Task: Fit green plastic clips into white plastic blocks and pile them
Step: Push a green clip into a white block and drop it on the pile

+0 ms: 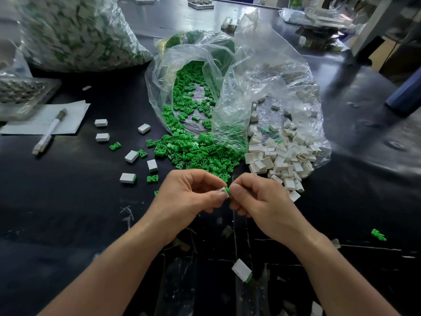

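My left hand [189,192] pinches a small white block [222,192] between thumb and fingers. My right hand [257,199] pinches a green clip [227,191] whose tip meets the block's end. Both hands hover above the black table, just in front of a heap of loose green clips [193,151] spilling from a clear bag. A heap of white blocks [280,160] lies to the right in a second clear bag. Several fitted blocks [128,178] are scattered at the left, and one fitted block [242,270] lies near the front between my arms.
A big clear bag of finished parts [75,33] stands at the back left. A pen [49,131] lies on white paper [75,110] at the left. One stray green clip [378,234] lies at the right. A blue object [407,94] sits at the right edge.
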Demonstrator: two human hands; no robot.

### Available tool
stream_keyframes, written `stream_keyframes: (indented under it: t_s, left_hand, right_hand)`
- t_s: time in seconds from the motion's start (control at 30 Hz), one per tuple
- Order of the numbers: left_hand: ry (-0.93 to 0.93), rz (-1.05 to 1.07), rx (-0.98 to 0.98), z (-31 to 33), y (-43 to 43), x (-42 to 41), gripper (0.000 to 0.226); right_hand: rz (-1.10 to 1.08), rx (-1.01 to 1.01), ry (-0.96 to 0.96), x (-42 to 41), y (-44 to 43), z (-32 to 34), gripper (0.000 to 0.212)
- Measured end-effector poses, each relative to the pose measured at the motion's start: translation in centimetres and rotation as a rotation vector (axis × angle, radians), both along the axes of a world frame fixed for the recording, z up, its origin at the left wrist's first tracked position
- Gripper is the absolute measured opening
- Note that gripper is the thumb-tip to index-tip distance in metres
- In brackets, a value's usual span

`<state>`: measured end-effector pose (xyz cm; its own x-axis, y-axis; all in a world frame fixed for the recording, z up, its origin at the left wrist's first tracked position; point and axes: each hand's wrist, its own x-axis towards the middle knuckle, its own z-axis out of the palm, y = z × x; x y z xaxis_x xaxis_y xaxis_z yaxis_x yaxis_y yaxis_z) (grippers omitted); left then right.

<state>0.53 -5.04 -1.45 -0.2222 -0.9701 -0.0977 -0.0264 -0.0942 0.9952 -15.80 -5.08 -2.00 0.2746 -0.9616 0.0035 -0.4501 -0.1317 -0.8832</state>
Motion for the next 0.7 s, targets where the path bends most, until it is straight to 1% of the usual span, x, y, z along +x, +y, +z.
stream_keyframes:
  t_s: [0.07,0.17,0.3,0.33,0.4,0.47,0.53,0.6,0.67,0.7]
  left_hand:
    - [0.005,-0.009,0.013,-0.07,0.01,-0.10,0.010]
    - [0.007,0.007,0.021,-0.15,-0.08,-0.13,0.025]
    - [-0.114,-0.054,-0.067,-0.13,-0.02,0.07,0.048]
    - [-0.150,-0.072,-0.086,-0.12,0.01,0.08,0.051]
    - [-0.165,-0.085,-0.096,-0.11,0.07,0.09,0.054]
    - [-0.132,-0.077,-0.090,0.09,0.12,0.02,0.054]
    - [-0.055,-0.054,-0.058,0.35,0.07,-0.10,0.051]
    - [0.046,-0.022,-0.016,0.53,-0.06,-0.20,0.047]
    - [0.093,-0.012,-0.008,0.61,-0.11,-0.32,0.046]
    - [0.106,-0.022,-0.009,0.64,-0.06,-0.40,0.046]
  right_hand:
    - [0.024,-0.063,0.096,-0.07,0.02,0.12,0.024]
    - [0.073,-0.118,0.151,-0.19,-0.09,0.28,0.027]
    - [0.176,-0.200,0.265,-0.44,-0.09,0.37,0.023]
    - [0.200,-0.219,0.297,-0.50,-0.09,0.37,0.022]
    - [0.221,-0.233,0.301,-0.63,-0.09,0.38,0.021]
    - [0.203,-0.233,0.260,-0.71,-0.08,0.42,0.021]
    - [0.158,-0.174,0.146,-0.71,-0.06,0.50,0.025]
    - [0.106,-0.022,-0.031,-0.64,-0.08,0.69,0.034]
    - [0.070,0.162,-0.141,-0.49,-0.09,0.71,0.051]
    - [0.067,0.263,-0.189,-0.29,-0.07,0.68,0.056]
